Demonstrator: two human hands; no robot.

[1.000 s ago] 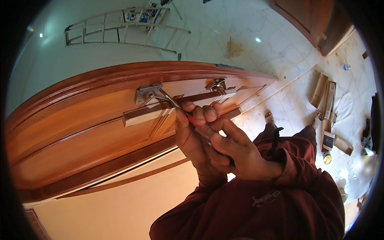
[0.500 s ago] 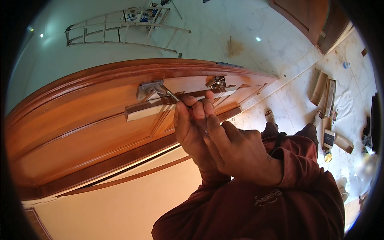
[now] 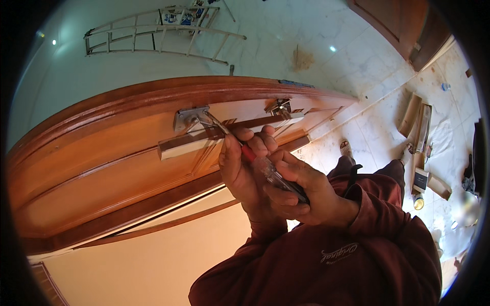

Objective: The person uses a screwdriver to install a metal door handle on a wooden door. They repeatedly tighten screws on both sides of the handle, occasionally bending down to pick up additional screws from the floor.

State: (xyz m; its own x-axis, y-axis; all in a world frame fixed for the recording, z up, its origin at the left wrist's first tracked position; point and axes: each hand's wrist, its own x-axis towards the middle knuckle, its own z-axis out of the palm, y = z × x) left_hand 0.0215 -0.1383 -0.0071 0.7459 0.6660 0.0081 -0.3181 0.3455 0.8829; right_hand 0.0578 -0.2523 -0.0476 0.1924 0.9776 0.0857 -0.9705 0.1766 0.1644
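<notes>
A screwdriver (image 3: 275,177) with a see-through and red handle slants from my hands up to the door handle's metal mount. My left hand (image 3: 237,168) pinches it near the front of its handle, fingers around the shaft. Behind it, my right hand (image 3: 319,191) is closed on the rear of the handle. The screwdriver's tip meets or nearly meets the square metal base plate (image 3: 185,120); exact contact is too small to tell. A long bar pull handle (image 3: 176,148), dark wood and pale metal, runs along the wooden door (image 3: 102,148). Its other mount (image 3: 279,108) sits farther right.
A ladder (image 3: 163,38) lies on the floor beyond the door. Opened cardboard boxes (image 3: 410,115), a small black box (image 3: 420,178) and a yellow-topped can (image 3: 418,203) are on the tiles at right. Another wooden door (image 3: 390,23) stands at upper right.
My right hand has turned and opened its grip along the handle, so the screwdriver's red and clear handle now shows. My left hand stays at nearly the same place by the mount.
</notes>
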